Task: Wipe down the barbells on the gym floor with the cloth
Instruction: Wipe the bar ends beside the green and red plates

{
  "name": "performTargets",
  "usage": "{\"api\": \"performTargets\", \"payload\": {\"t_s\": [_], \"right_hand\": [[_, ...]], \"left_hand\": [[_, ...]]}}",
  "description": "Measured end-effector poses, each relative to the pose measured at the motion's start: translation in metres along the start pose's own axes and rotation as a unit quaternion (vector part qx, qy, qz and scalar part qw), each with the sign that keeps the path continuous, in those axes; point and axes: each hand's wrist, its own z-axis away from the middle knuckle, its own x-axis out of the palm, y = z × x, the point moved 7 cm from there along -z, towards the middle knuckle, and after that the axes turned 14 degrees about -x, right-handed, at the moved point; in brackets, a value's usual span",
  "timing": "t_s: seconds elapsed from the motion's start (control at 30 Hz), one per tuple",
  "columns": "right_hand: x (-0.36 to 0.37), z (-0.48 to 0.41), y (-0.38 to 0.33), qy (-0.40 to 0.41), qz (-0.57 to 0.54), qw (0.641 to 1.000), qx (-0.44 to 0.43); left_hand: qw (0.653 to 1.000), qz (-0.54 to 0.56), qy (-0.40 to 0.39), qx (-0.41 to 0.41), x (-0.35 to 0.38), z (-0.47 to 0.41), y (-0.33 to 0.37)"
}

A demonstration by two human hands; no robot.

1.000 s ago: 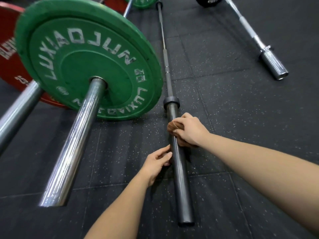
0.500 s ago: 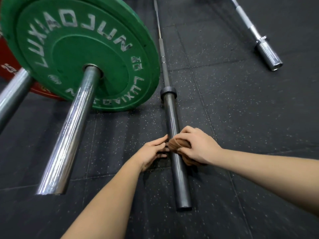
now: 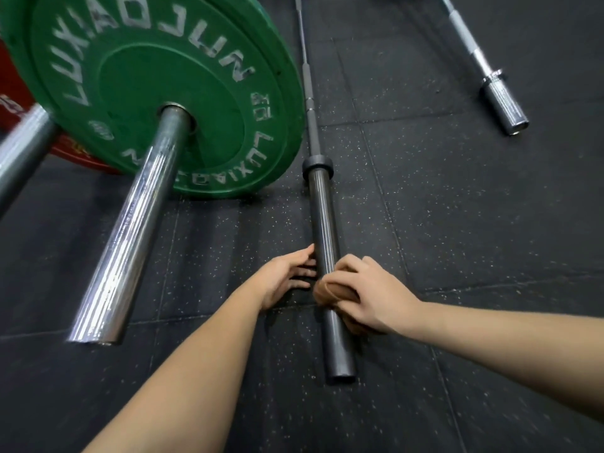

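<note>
So, far left, a bit of a red plate [image 3: 73,151] was only just seen poking out from behind everything, with a blurry chrome sleeve [image 3: 23,152] cutting across in front of it. Next over, a big green bumper plate [image 3: 130,76] was stood upright on the speckled black rubber floor [image 3: 457,207]. Its white LUXIAOJUN lettering was pretty scuffed, and a long shiny sleeve [image 3: 130,230] was stuck out of its hub toward the camera. Moving on to the middle, the left hand [image 3: 281,282] was laid low by the floor with the fingers stretched out fairly straight. Nothing was held in it, and the fingertips were set against the left side of the dark barbell [image 3: 322,220]. That bar was laid flat on the floor just beside the green plate, with no plates loaded on it. Its collar [image 3: 317,165] was sat a little way up from the hands, and the thin shaft was run off toward the top edge. A brown cloth [image 3: 327,291] was wrapped over the dark sleeve roughly halfway between the collar and the open end. The right hand [image 3: 376,299] was curled round that cloth from the right, so cloth and sleeve were gripped together. How far the cloth was tucked underneath couldn't really be made out. Way over at the top right, well apart from all that, a silver barbell [image 3: 505,106] was laid on the floor at an angle, with its end pointed toward the camera.
</note>
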Motion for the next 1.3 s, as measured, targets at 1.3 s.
{"api": "performTargets", "payload": {"t_s": [1.3], "right_hand": [[0.037,0.077,-0.070,-0.138,-0.014,0.981,-0.137]], "left_hand": [[0.991,-0.040,0.106,0.063,0.002,0.000,-0.002]]}}
